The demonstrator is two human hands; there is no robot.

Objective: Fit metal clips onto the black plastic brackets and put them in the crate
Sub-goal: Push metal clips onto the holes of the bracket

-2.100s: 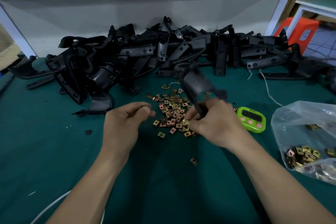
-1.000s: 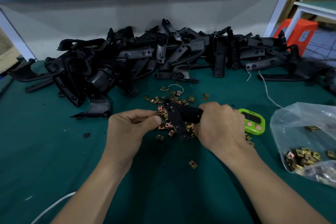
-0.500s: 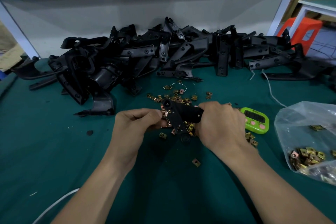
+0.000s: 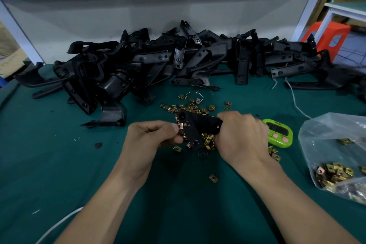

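Head view: clip pressed to the bracket's left end

Head camera, the only feed I have. My read is that the right hand (image 4: pixel 241 136) is curled tightly round the right end of a black bracket (image 4: pixel 200 125), holding it low over the green mat (image 4: pixel 59 164), near the middle. The left hand (image 4: pixel 152 136) pinches a copper-coloured clip (image 4: pixel 180 126) between thumb and forefinger, right against the bracket's left end; I cannot tell whether the clip is seated.

Two seconds ago the right hand held this bracket up on end, its far end raised over the loose clips (image 4: pixel 190 107), and the left hand was apart from it. Now the bracket lies roughly level between both hands, and the left hand has closed in to touch it. Over the last half second I see almost no change.

A clear plastic bag (image 4: pixel 332 144) lies open at the right edge, with a mound of more clips (image 4: pixel 334 174) in its near end and a few further in. A green timer (image 4: pixel 279 132) lies just beyond the right hand. On the far side, the heap of brackets (image 4: pixel 154 61) runs from left to right.
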